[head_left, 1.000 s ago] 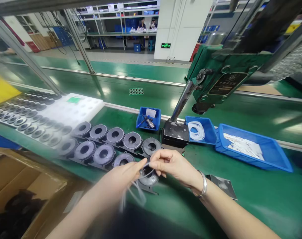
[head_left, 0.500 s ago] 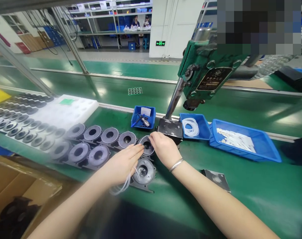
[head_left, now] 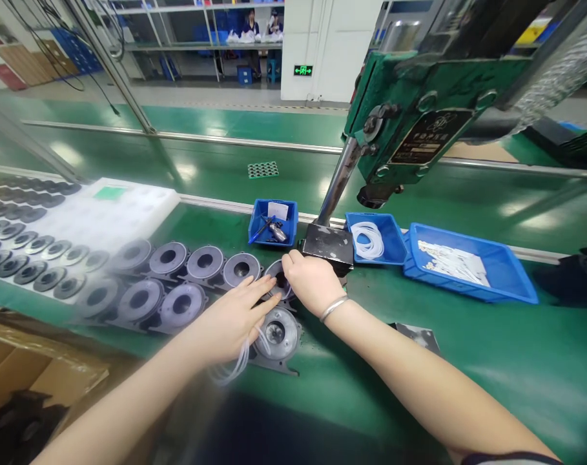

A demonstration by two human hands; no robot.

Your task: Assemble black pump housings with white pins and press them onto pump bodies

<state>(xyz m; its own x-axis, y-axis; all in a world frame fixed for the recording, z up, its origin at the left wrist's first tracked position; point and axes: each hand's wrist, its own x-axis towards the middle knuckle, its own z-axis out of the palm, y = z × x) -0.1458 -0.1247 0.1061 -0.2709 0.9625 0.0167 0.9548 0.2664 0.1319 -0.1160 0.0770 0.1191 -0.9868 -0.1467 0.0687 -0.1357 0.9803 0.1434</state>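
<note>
My left hand (head_left: 237, 320) lies over the near side of a round grey metal housing (head_left: 276, 271), its fingertips at the rim. Several translucent white rings (head_left: 237, 369) hang from its palm, tucked under the fingers. My right hand (head_left: 312, 284), with a metal bangle at the wrist, pinches at the far right rim of that same housing; whatever its fingertips hold is hidden. Just below is another open housing (head_left: 276, 332). More housings (head_left: 205, 263) stand in two rows to the left, with dark central holes.
A green press (head_left: 414, 123) with a black base block (head_left: 328, 244) rises behind my right hand. Blue bins hold tools (head_left: 274, 229), white rings (head_left: 368, 240) and small white parts (head_left: 453, 265). A white foam tray (head_left: 128, 206) and a cardboard box (head_left: 31, 368) are at left.
The view has shifted slightly. My left fingers have spread a little over the housing, while my right hand stays pinched at its rim.
</note>
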